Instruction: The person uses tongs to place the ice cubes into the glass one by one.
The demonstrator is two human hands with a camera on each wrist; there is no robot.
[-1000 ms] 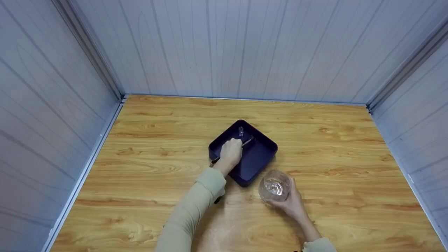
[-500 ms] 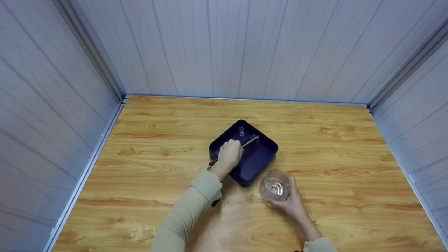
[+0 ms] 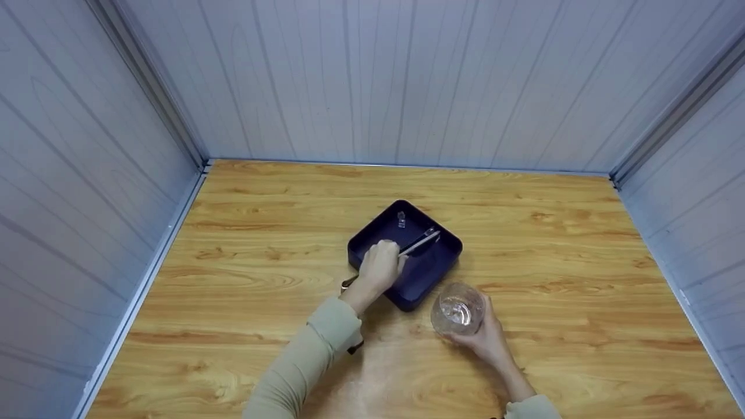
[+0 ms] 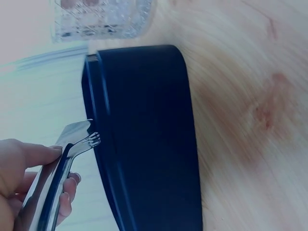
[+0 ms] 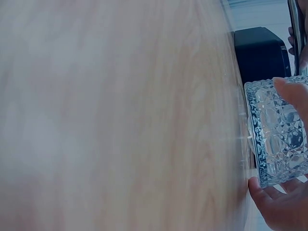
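Observation:
My left hand [image 3: 381, 265] grips a pair of metal tongs [image 3: 420, 242] above the dark blue tray. In the left wrist view one arm of the tongs [image 4: 57, 166] ends in fork tines, the other in a flat blade; the tips stand apart. Inside the tray, near its far corner, lies a small clear piece [image 3: 401, 219], like an ice cube. My right hand [image 3: 486, 337] holds a clear glass [image 3: 458, 308] beside the tray's near right side. The right wrist view shows the faceted pattern of that glass [image 5: 279, 130], with thumb and fingers around it.
The dark blue tray [image 3: 422, 285] sits turned cornerwise on the wood-grain table [image 3: 262, 233]. Pale panel walls [image 3: 372, 81] enclose the table at the back and on both sides.
My left hand has drawn slightly back and left, while the tongs' tips have swung right and a little toward me over the tray. The right hand and the glass stay in place.

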